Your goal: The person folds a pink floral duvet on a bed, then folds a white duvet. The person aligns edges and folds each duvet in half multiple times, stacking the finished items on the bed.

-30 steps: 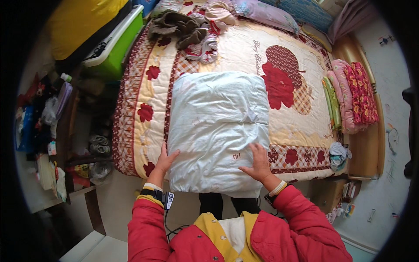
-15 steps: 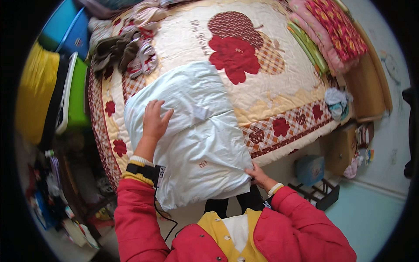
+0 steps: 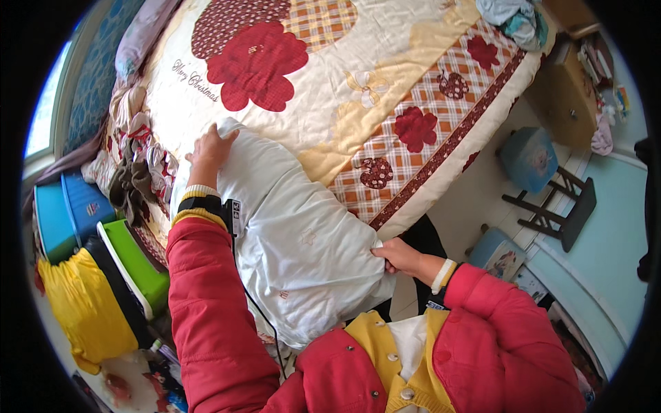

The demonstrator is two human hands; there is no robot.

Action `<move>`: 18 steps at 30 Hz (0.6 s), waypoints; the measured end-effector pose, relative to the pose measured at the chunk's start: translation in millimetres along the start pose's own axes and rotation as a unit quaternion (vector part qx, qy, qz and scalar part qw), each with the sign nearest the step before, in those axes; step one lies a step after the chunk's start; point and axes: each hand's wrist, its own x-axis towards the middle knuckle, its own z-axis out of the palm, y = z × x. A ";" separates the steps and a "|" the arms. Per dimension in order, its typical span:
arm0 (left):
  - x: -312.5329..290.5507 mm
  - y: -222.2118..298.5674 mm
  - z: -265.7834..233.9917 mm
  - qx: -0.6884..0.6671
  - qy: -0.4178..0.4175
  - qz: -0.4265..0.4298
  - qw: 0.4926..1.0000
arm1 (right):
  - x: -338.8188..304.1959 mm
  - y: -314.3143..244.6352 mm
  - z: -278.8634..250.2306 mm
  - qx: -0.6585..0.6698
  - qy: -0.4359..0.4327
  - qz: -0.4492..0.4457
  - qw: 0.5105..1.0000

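Note:
A pale blue, creased pillow (image 3: 313,237) with small printed marks lies partly on the bed's near edge and partly against my front. My left hand (image 3: 211,153) is closed over its far end, the fingers curled round the edge and their tips partly hidden. At the pillow's near right corner my right hand (image 3: 401,256) pinches the fabric between thumb and fingers. Beneath the pillow is a cream bedspread (image 3: 323,89) with red flower shapes and a checked border.
Crumpled clothes (image 3: 134,172) lie on the bed's left side. A green bin (image 3: 138,265), blue boxes (image 3: 86,203) and a yellow bag (image 3: 89,310) stand left of the bed. On the right are a blue stool (image 3: 529,160), a dark wooden frame (image 3: 561,206) and a wooden cabinet (image 3: 561,93).
My left hand has gone from lying spread on the pillow to gripping its far end. The pillow has turned and bunched up. My view has swung right, and my right hand keeps its corner.

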 end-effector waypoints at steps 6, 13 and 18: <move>14.1 -15.6 -16.9 -0.085 0.061 -0.001 0.995 | -79.4 12.8 -21.9 -0.253 -0.078 -0.246 0.933; 61.9 -14.2 34.7 -0.203 0.119 0.027 0.971 | -3.9 43.6 -66.6 -0.294 -0.020 -0.033 0.955; 70.2 -15.1 22.5 -0.187 0.015 0.031 0.982 | -12.0 42.8 -92.4 -0.449 0.154 -0.253 0.843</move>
